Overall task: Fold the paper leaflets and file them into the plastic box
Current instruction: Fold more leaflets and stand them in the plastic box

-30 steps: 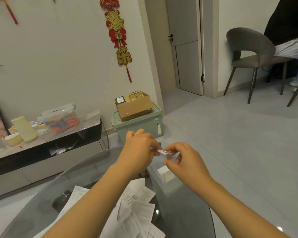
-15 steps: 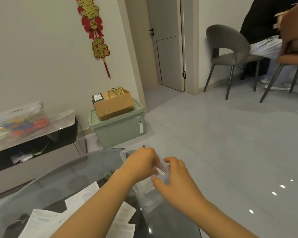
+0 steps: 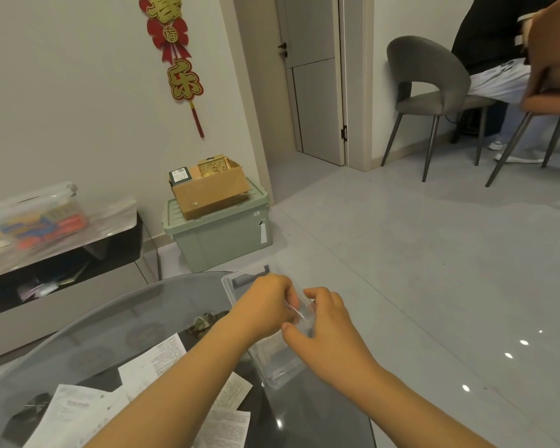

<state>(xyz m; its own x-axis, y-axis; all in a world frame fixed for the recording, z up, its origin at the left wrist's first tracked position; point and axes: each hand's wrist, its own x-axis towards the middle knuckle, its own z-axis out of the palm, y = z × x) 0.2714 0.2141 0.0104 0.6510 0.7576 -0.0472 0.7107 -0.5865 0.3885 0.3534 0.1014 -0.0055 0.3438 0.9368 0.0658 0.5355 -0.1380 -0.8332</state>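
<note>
A clear plastic box (image 3: 274, 367) stands near the right edge of the round glass table (image 3: 136, 318). Over its open top my left hand (image 3: 265, 305) pinches a small folded leaflet (image 3: 296, 310), which slants down into the box. My right hand (image 3: 324, 324) is curled round the box's right wall, thumb on the near side. Several unfolded white leaflets (image 3: 162, 360) lie spread on the glass under my left forearm. The box's inside is mostly hidden by my hands.
Beyond the table a green storage bin (image 3: 220, 234) carries a cardboard box (image 3: 210, 189). A low black TV cabinet (image 3: 62, 253) with a clear container is at the left. Grey chairs (image 3: 430, 92) and a seated person are at the far right.
Both hands came down from above the table to the box, and the folded leaflet now dips into it. The camera has swung to the right.
</note>
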